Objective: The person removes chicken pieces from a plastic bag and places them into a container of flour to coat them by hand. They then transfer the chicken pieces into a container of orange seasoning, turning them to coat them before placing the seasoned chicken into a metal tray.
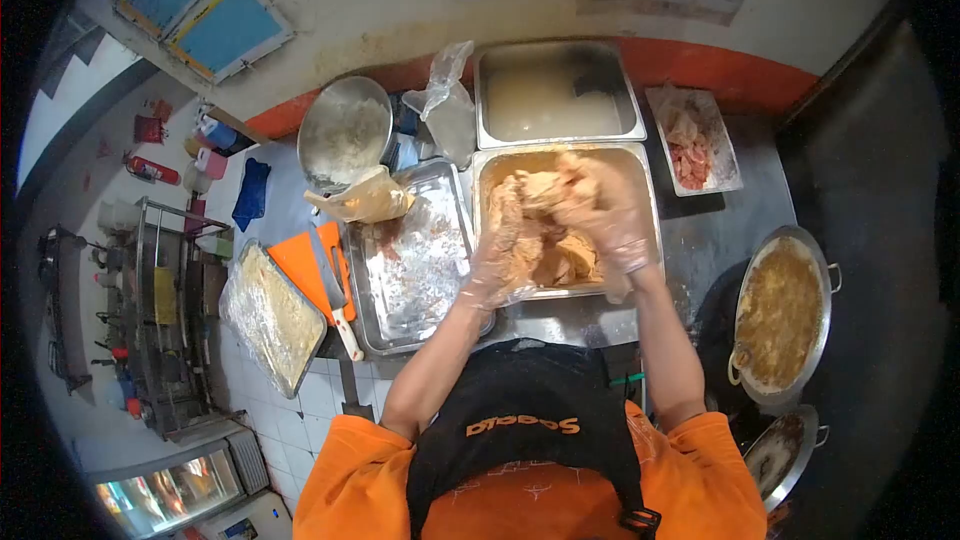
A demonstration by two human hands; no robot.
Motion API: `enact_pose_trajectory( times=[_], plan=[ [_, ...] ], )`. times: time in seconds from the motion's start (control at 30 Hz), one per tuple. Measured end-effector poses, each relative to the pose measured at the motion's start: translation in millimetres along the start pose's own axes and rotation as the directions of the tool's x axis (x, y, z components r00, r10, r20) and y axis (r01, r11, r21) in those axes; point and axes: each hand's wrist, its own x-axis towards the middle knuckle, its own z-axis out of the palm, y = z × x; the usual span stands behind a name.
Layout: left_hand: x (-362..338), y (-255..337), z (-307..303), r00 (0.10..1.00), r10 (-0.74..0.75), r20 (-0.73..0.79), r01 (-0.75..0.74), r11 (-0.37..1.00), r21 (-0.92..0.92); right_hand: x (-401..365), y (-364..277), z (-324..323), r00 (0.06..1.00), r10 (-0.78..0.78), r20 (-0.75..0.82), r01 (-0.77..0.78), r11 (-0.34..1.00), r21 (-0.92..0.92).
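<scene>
Both my hands wear clear plastic gloves and are in a steel tray (pixel 652 175) of flour-coated pieces (pixel 530 195), which look like meat. My left hand (pixel 497 265) is at the tray's left front corner, against a coated piece; its fingers are partly hidden by flour and food. Over the right part of the tray is my right hand (pixel 612 225), smeared by motion, so its fingers cannot be made out. Behind this tray stands a second steel tray (pixel 555 115) with cloudy liquid.
Left are an empty floury tray (pixel 420 260), a knife (pixel 333 280) on an orange board (pixel 295 265), a steel bowl (pixel 345 130) and a wrapped tray (pixel 275 320). Right are a raw meat tray (pixel 695 145) and a large pan (pixel 783 315) of bubbling oil beyond the counter.
</scene>
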Motion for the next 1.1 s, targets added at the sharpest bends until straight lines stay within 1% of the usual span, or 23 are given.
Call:
enact_pose_trajectory(
  times=[0.07, 0.1, 0.13, 0.17, 0.23, 0.27, 0.3, 0.43, 0.5, 0.57, 0.6, 0.63, 0.67, 0.7, 0.77, 0.8, 0.83, 0.87, 0.9, 0.93, 1.0, 1.03, 1.1],
  plan=[
    [8.1, -14.8, 7.0, 0.999, 0.036, -0.011, -0.036, 0.999, 0.040, -7.1, -6.7, 12.6, 0.999, 0.048, 0.009, -0.047, 0.997, -0.061],
    [8.4, -15.5, 5.7, 0.999, 0.035, -0.010, -0.035, 0.999, 0.041, -9.0, -7.4, 12.7, 0.992, -0.118, 0.052, 0.128, 0.908, -0.398],
    [6.8, -17.9, 4.5, 0.999, 0.025, -0.031, -0.026, 0.999, -0.037, -10.7, -7.4, 12.1, 0.956, -0.252, 0.148, 0.284, 0.682, -0.674],
    [5.5, -16.5, 9.1, 0.999, 0.008, -0.052, -0.014, 0.994, -0.113, -11.2, -6.6, 11.3, 0.958, -0.249, 0.141, 0.277, 0.686, -0.673],
    [6.1, -12.4, -2.6, 0.998, 0.013, -0.062, -0.022, 0.990, -0.141, -13.5, -3.3, 9.9, 0.989, -0.119, 0.085, 0.145, 0.879, -0.455],
    [9.0, -9.0, -8.2, 0.996, 0.060, -0.063, -0.057, 0.997, 0.048, -9.3, 22.6, 6.8, 0.987, -0.099, 0.125, 0.124, 0.970, -0.211],
    [13.3, -5.7, -8.5, 0.993, 0.109, -0.052, -0.095, 0.968, 0.232, -6.2, 24.1, 5.5, 0.989, -0.091, 0.116, 0.114, 0.971, -0.212],
    [25.0, -8.1, -15.5, 0.990, 0.115, -0.087, -0.076, 0.929, 0.363, 4.4, 17.2, 11.1, 1.000, -0.005, 0.021, 0.008, 0.988, -0.153],
    [30.2, -4.5, -12.8, 0.989, 0.087, -0.118, -0.034, 0.918, 0.395, 10.2, 8.9, 13.3, 0.999, -0.022, 0.027, 0.028, 0.966, -0.258],
    [29.9, -12.1, -6.7, 0.909, 0.400, 0.119, -0.377, 0.663, 0.647, 11.1, 12.6, 13.5, 0.998, -0.034, 0.061, 0.049, 0.963, -0.265],
    [40.4, -12.4, -10.1, 0.988, 0.095, -0.124, -0.072, 0.981, 0.178, 7.6, 14.0, 17.6, 0.999, -0.049, 0.021, 0.053, 0.873, -0.484],
    [40.9, -13.7, -11.4, 0.989, 0.082, -0.126, -0.058, 0.982, 0.181, 4.1, 15.6, 20.1, 0.998, -0.067, -0.013, 0.041, 0.735, -0.676],
    [40.4, -11.8, -7.4, 0.991, 0.017, -0.131, -0.008, 0.998, 0.069, 2.4, 11.9, 18.7, 0.979, -0.166, 0.115, 0.197, 0.658, -0.727],
    [39.5, -9.6, -6.4, 0.990, -0.047, -0.131, 0.041, 0.998, -0.045, 3.8, 7.0, 15.6, 0.981, -0.161, 0.108, 0.189, 0.662, -0.726],
    [45.2, -5.5, -32.9, 0.990, 0.004, -0.141, 0.012, 0.994, 0.113, 10.6, -5.4, 5.3, 0.966, -0.248, 0.068, 0.257, 0.925, -0.280],
    [47.0, 1.4, -27.5, 0.984, -0.027, -0.175, 0.042, 0.996, 0.082, 9.5, -12.4, -7.4, 0.997, -0.075, 0.027, 0.078, 0.985, -0.156],
    [48.3, 9.4, -24.8, 0.977, -0.056, -0.207, 0.068, 0.996, 0.050, 14.1, -5.5, -23.0, 0.998, -0.067, 0.018, 0.069, 0.985, -0.155],
    [47.2, 21.3, -27.6, 0.975, 0.021, -0.222, 0.027, 0.977, 0.212, 22.0, 4.5, -41.5, 0.996, 0.040, -0.084, -0.054, 0.983, -0.178],
    [49.0, 32.9, -28.0, 0.974, 0.015, -0.226, 0.034, 0.976, 0.213, 24.6, 15.4, -54.8, 0.972, 0.143, -0.185, -0.178, 0.966, -0.185],
    [54.9, 45.3, -26.3, 0.977, 0.123, -0.177, -0.038, 0.907, 0.420, 22.0, 31.9, -62.4, 0.971, 0.148, -0.190, -0.183, 0.967, -0.180],
    [76.9, 70.7, -16.1, 0.977, 0.206, -0.063, -0.111, 0.731, 0.674, 22.2, 60.8, -69.7, 0.940, 0.292, -0.178, -0.342, 0.787, -0.514],
    [92.2, 82.9, -11.1, 0.982, 0.189, -0.024, -0.111, 0.666, 0.738, 23.5, 68.3, -67.8, 0.938, 0.292, -0.185, -0.346, 0.789, -0.508],
    [126.9, 103.1, -2.8, 0.979, 0.183, 0.092, -0.153, 0.356, 0.922, 32.9, 70.4, -59.5, 0.755, 0.655, 0.008, -0.288, 0.342, -0.895]
  ],
)
